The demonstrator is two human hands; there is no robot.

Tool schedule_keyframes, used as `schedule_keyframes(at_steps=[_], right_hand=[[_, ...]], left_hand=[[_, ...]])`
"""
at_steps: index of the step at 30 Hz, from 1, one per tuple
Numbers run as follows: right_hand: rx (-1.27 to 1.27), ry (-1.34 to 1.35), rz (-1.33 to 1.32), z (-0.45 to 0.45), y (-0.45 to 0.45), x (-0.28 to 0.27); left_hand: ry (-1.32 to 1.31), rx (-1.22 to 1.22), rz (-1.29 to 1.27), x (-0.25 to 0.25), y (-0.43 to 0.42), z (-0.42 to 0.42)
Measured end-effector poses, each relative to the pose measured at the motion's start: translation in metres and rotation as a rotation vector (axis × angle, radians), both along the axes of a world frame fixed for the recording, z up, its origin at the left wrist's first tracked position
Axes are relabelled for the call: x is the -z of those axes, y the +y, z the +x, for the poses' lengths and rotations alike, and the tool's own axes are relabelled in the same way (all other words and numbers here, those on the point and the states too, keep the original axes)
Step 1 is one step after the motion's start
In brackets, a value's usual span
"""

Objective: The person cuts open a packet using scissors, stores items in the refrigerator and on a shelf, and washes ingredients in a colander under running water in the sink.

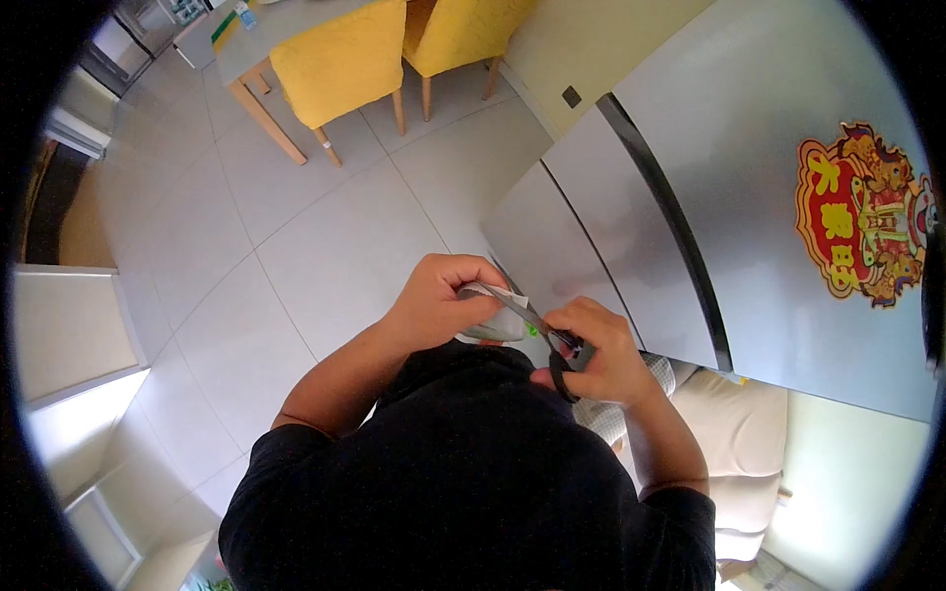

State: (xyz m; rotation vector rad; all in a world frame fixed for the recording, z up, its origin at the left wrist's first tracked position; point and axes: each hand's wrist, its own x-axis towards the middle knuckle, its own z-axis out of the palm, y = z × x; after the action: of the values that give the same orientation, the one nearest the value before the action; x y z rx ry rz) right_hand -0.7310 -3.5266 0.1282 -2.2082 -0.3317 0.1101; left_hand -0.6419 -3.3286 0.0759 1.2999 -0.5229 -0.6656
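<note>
In my right hand (603, 355) is a pair of black-handled scissors (561, 371), with fingers in the handle loops. Its blades reach up and left to a small whitish plastic packet (496, 327). My left hand (445, 303) is closed on this packet, thumb and fingers pinching its upper edge. The blades lie across that edge, close to my left fingertips. Whether they are cutting through it I cannot tell. A bit of bright green shows at the packet's right side. Both hands are held in front of my chest, over the black shirt.
A grey fridge (631, 212) with a black handle strip and a red and gold sticker (857, 217) stands close on the right. Yellow-covered chairs (345, 69) and a table (266, 34) stand ahead. A beige sofa (729, 424) is at lower right. Tiles (296, 227) cover the floor.
</note>
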Motion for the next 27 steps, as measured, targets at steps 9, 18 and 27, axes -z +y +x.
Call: schedule_keyframes(at_steps=[9, 18, 27], right_hand=[[0.039, 0.039, -0.030, -0.002, 0.003, -0.005], [0.027, 0.004, -0.048, 0.001, 0.004, 0.002], [0.065, 0.013, -0.078, 0.000, 0.008, -0.001]], left_hand=[[0.031, 0.057, -0.059, 0.007, -0.001, 0.005], [0.110, 0.081, -0.055, 0.006, -0.001, 0.007], [0.117, 0.159, -0.130, 0.015, -0.002, 0.011]])
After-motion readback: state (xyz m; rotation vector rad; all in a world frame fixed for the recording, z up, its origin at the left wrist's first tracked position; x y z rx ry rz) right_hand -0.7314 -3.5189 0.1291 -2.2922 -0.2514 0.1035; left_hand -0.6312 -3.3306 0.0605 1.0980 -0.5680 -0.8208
